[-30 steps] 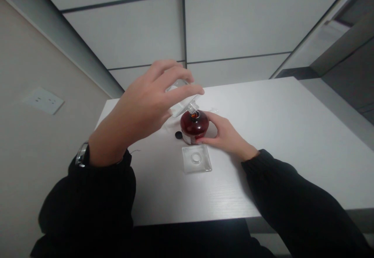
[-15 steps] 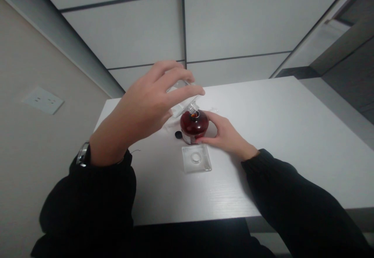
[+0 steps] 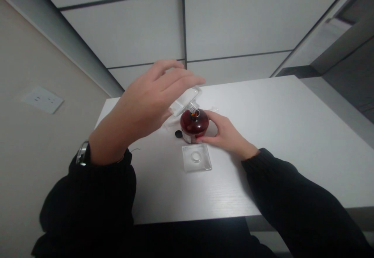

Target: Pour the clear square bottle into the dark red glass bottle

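The left hand (image 3: 146,102) holds a clear glass bottle (image 3: 187,101) tilted neck-down, fingers closed over its upper side, with its neck at the mouth of the dark red bottle (image 3: 194,125). The right hand (image 3: 226,133) grips the red bottle from the side, fingers wrapped around it. The red bottle stands on the white counter (image 3: 277,133), between a black cap (image 3: 179,134) and a square glass dish (image 3: 196,157).

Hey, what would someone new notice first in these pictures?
A round dark red bottle stands on the white table, gripped by the right hand. Above it, the left hand is at a tilted clear square bottle, its threaded neck pointing into the red bottle's open mouth. A square glass dish lies nearer the viewer.
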Action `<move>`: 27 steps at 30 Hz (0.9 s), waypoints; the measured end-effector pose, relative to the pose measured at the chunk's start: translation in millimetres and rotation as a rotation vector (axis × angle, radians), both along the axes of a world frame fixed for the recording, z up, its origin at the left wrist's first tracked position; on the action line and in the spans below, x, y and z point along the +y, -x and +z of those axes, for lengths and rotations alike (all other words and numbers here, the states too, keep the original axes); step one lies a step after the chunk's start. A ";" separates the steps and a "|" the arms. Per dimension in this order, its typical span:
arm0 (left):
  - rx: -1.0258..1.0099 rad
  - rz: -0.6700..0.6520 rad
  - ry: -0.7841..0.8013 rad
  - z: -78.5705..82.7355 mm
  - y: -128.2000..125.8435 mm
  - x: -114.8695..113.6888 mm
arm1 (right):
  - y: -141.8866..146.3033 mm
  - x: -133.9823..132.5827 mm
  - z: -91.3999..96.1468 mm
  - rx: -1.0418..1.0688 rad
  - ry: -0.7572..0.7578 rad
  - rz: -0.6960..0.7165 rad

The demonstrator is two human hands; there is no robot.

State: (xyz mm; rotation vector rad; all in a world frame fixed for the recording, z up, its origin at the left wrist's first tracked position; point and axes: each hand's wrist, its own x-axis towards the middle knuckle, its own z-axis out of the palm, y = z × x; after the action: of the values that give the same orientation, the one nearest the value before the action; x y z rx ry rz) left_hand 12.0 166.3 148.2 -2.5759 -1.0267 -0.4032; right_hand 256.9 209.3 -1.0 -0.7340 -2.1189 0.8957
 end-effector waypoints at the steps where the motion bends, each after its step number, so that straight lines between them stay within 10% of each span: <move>1: -0.007 0.004 0.000 0.3 -0.2 0.0 | -0.1 -0.1 0.1 0.001 0.001 0.000; 27: -0.038 0.033 0.056 -2.3 4.9 1.2 | 0.6 -0.9 0.0 0.004 0.033 0.000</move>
State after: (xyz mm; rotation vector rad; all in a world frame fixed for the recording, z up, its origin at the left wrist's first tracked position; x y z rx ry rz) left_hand 7.1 167.5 145.9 -2.6063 -1.1078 -0.4225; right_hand 256.3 208.3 -1.0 -0.7481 -2.1047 0.9328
